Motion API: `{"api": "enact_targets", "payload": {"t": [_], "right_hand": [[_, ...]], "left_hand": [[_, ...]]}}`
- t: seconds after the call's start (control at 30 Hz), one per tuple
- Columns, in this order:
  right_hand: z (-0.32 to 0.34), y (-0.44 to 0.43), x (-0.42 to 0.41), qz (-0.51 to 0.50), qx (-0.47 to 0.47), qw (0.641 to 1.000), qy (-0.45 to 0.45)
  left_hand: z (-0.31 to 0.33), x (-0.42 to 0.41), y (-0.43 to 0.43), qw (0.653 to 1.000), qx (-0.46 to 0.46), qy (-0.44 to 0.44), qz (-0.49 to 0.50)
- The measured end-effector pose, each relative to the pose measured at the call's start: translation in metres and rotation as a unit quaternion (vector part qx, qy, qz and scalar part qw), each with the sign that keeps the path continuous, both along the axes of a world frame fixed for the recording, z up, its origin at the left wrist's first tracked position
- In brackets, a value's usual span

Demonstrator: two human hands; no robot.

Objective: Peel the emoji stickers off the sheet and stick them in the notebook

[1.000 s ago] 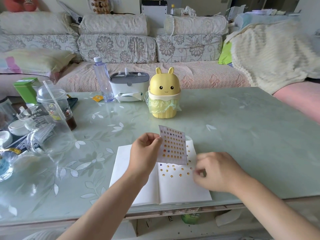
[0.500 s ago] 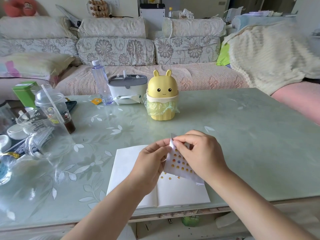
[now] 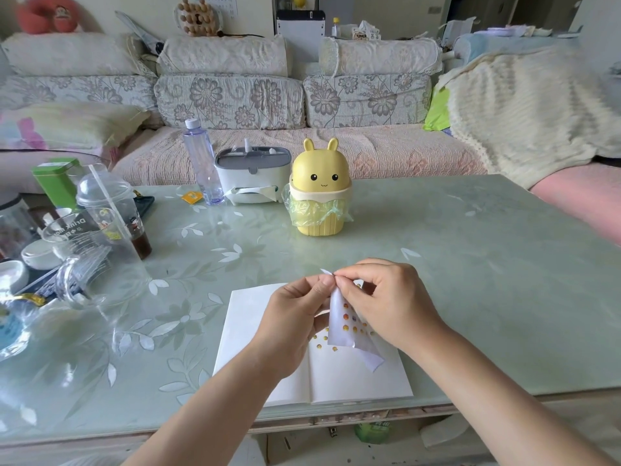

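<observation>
Where both hands meet above the open notebook (image 3: 353,378), I see the sticker sheet (image 3: 338,331) held off the page, bent and drooping over the right-hand leaf; the left hand (image 3: 295,317) pinches its upper edge between thumb and fingers; the right hand (image 3: 386,304) pinches the same top edge with thumb and forefinger, and a small white tip pokes up between the two hands; whether that pinch has a sticker in it I cannot tell. One notebook lies at the near edge of the worktop (image 3: 470,264); four small yellow stickers (image 3: 325,338) show on its right page beside the sheet; those on the sheet are too small and too covered for me to count. As for writing, one clear mug (image 3: 77,237) at far left reads "Drink" plus letters I cannot finish; one green tin (image 3: 55,183), one bottle (image 3: 201,166) and one yellow bunny-eared bin (image 3: 321,190) carry nothing I can read.
</observation>
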State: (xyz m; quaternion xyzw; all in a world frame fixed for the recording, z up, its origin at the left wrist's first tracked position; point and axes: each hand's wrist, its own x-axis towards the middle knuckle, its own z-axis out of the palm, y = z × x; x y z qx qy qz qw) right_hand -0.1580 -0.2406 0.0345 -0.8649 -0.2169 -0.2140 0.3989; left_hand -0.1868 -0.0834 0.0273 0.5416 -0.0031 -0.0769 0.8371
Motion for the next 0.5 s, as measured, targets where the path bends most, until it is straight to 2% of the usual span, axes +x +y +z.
{"api": "enact_targets", "payload": {"t": [0.27,0.4,0.5], "right_hand": [[0.0065,-0.0005,-0.0019,-0.027,-0.085,0.995,-0.033],[0.0067,0.0009,-0.0017,-0.039,-0.044,0.998,-0.02],[0.0079,0.0024,-0.0018,-0.042,0.011,0.999,0.033]], "left_hand": [[0.0043,-0.0002,0.0041,0.993,0.091,-0.047,0.052],[0.0072,-0.001,0.0024,0.991,0.105,-0.055,0.064],[0.0065,-0.0006,0.0025,0.988,0.127,-0.056,0.069]]}}
